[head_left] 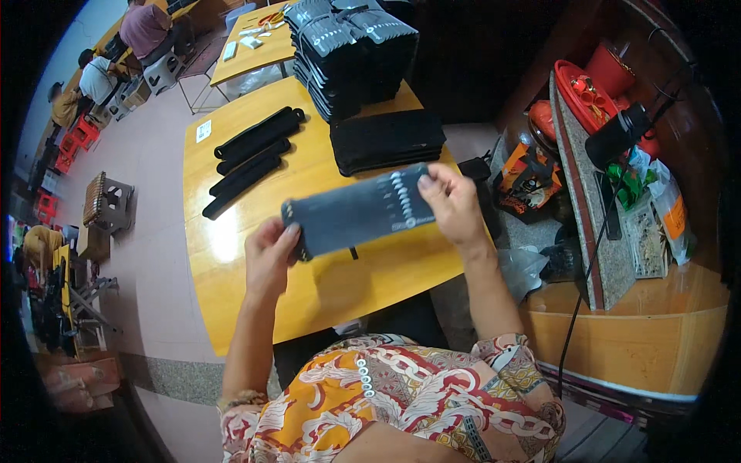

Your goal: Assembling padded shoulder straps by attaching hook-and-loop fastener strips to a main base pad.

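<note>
Between my two hands, above the yellow table (224, 282), is a flat dark grey plastic bag (343, 216) with white print near its right end. My left hand (270, 251) pinches its left end, thumb on top. On the other end my right hand (455, 204) has its thumb over the upper right corner. Whether something lies inside the bag I cannot tell. Just beyond it rests a low stack of flat black fabric pieces (388, 139). Several long, narrow black fabric pieces (255, 143) lie side by side to the left.
A tall pile of similar printed dark bags (351, 42) stands at the table's far edge. To the right, a stone-topped counter (567, 154) carries a red tray (575, 85) and a black cylinder (617, 131) with a cable. Other people (147, 31) sit at the far left, near stools.
</note>
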Demonstrator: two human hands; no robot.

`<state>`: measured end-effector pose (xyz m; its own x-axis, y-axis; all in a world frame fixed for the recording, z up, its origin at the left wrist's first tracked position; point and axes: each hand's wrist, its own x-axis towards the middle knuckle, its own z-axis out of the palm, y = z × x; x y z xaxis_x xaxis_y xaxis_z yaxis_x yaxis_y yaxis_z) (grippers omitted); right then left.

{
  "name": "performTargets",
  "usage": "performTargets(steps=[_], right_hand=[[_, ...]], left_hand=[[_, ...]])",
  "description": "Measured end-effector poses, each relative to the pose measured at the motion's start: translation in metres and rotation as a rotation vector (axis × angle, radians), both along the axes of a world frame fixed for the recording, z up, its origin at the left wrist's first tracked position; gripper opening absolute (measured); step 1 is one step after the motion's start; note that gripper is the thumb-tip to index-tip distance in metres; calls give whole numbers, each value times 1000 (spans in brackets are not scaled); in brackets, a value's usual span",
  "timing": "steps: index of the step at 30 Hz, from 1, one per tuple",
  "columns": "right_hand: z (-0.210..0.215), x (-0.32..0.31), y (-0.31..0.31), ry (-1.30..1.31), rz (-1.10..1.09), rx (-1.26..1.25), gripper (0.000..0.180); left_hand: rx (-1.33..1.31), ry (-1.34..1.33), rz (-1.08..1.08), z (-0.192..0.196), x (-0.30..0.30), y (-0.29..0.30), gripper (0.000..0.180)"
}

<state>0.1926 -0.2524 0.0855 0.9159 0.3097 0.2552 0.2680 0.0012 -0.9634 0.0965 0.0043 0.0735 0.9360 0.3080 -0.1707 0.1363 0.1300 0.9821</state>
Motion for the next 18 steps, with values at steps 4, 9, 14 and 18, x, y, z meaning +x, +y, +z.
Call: performTargets(steps=[4, 9, 14, 18], right_hand=[[-5, 73, -27, -86, -133, -159, 14], [-13, 146, -31, -64, -342, -306, 14], [-35, 169, -35, -60, -392, -384, 13], [-39, 170, -30, 0, -376, -364, 15]], left_hand=[[57, -77, -109, 10, 81, -7, 18], [116, -19, -104, 17, 163, -20, 18], [130, 43, -105, 1, 185, -22, 18], [160, 67, -112, -3, 184, -21, 16]])
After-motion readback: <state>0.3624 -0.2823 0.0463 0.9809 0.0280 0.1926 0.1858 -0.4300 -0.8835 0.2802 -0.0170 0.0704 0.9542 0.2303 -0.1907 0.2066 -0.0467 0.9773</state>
